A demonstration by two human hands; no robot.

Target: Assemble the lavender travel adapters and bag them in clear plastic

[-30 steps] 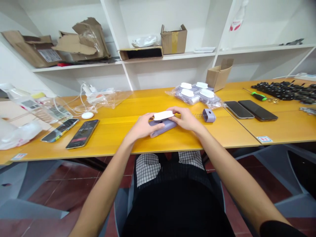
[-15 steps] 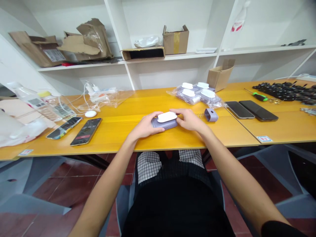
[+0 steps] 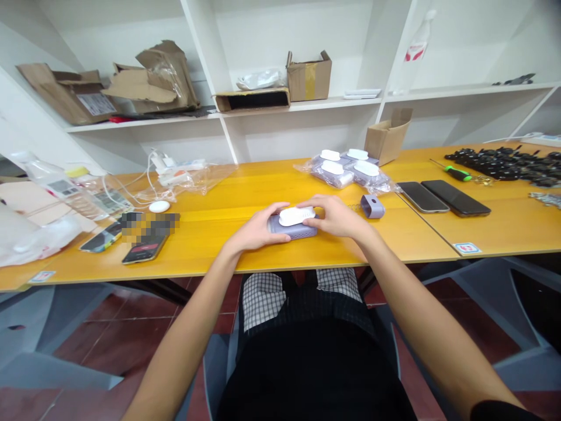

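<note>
A small lavender plastic casing point(image 3: 302, 232) with perforations along its front side lies near the table's front edge. My left hand point(image 3: 259, 227) wraps round its left end, thumb in front and fingers behind. On top of the casing is a white oval piece point(image 3: 291, 217); it appears slightly raised or shifted, and small marks show at its right side. Fingers of my right hand point(image 3: 331, 215) pinch that white piece at its right end. To the right stands a lavender hollow part point(image 3: 372, 206), with a thin coil spring point(image 3: 354, 206) beside it.
Behind the hands, several similar lavender units point(image 3: 346, 169) with white tops lie in clear plastic. Phones point(image 3: 456, 197) rest at right, near a green-handled screwdriver point(image 3: 458, 173) and a heap of black parts point(image 3: 499, 161). Left are more phones point(image 3: 146, 248), cables and a bottle point(image 3: 56, 181).
My right hand has moved over the white oval piece, and its fingers now curl on the top. The view has shifted slightly; the casing stays in my left hand.
</note>
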